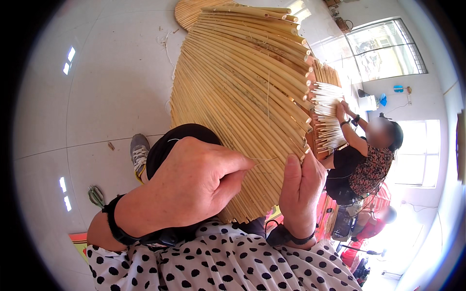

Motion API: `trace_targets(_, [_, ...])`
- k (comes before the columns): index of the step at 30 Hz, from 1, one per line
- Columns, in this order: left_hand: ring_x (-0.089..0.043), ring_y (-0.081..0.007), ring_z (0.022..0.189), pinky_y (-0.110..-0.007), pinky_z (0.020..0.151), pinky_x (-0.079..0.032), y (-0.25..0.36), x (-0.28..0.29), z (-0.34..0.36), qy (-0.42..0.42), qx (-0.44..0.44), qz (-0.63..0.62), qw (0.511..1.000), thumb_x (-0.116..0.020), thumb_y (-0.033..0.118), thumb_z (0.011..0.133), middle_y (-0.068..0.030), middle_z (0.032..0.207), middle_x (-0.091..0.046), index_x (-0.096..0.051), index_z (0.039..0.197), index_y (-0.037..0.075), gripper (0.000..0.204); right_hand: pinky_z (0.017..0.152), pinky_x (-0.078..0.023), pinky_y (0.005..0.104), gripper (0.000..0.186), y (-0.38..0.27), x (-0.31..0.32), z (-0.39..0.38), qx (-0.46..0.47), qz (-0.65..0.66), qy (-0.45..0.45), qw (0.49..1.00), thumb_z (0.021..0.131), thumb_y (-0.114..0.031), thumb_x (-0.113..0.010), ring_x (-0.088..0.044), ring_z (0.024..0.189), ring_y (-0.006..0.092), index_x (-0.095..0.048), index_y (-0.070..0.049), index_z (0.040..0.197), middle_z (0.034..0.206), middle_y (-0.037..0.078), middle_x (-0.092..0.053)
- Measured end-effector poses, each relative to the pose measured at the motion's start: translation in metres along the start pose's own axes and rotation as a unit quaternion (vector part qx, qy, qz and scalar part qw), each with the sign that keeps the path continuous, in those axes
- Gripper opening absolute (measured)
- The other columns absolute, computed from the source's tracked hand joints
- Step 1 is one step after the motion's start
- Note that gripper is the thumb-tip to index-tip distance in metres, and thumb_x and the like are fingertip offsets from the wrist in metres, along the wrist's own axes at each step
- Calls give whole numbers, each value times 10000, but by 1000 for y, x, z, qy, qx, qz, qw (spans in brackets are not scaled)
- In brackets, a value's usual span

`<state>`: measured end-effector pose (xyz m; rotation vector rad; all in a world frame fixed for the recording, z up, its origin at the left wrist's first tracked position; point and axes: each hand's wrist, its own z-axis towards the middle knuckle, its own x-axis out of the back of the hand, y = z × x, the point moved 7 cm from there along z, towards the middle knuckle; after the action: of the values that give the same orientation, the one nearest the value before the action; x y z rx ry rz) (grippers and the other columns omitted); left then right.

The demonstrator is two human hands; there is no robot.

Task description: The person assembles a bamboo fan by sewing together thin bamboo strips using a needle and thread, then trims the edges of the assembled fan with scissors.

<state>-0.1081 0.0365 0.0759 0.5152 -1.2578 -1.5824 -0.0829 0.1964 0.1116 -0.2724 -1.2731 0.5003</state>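
A large mat of straw-coloured reed stalks (228, 97) lies across my lap and stretches away from me, its thick cut ends along the right edge. My left hand (191, 182) is closed in a pinch over the near part of the mat, with a thin pale thread (266, 159) running from its fingertips toward the right. At the near right corner my right hand (303, 191) grips the stalk ends between thumb and fingers. The tips of its fingers are partly hidden behind the mat.
A co-worker (369, 160) on the right handles a row of pale sticks (329, 114). Another person (371, 225) sits farther back. What looks like green-handled scissors (96, 195) lies on the tiled floor at left. Another round woven piece (191, 12) lies beyond the mat.
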Motion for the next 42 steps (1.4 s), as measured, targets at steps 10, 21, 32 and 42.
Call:
trace_targets(10, [-623, -246, 553, -291, 505, -474, 5, 3, 5, -29, 11, 34, 999, -663, -39, 742, -124, 701, -657, -704, 894, -8, 160, 518, -403, 438, 143, 0, 1, 0, 12, 2, 7, 1000, 879, -51, -542, -532, 573, 414, -546, 65, 962, 670, 196, -529])
trace_targets(21, [-602, -255, 536, -307, 487, -457, 12, 1, 9, 5, 5, 109, 994, -680, -34, 768, -102, 675, -645, -684, 861, 8, 102, 526, -419, 459, 100, 1, 1, 1, -11, -9, -5, 1000, 873, -54, -563, -545, 609, 435, -538, 33, 913, 702, 207, -550])
trace_targets(32, [-606, -265, 554, -331, 474, -451, 20, -2, 17, 7, -9, 162, 987, -685, -35, 759, -74, 700, -651, -657, 861, 37, 128, 526, -445, 459, 180, -2, 2, 5, -21, 19, -19, 999, 903, -143, -590, -555, 594, 391, -495, 5, 864, 720, 165, -549])
trace_targets(42, [-551, -165, 492, -282, 450, -399, 31, 0, 19, -34, 31, 219, 975, -684, -87, 753, -76, 618, -592, -682, 892, 24, 178, 594, -482, 435, 340, 4, -4, -4, 28, 173, -58, 983, 873, -262, -654, -576, 691, 369, -489, 31, 928, 794, 184, -535])
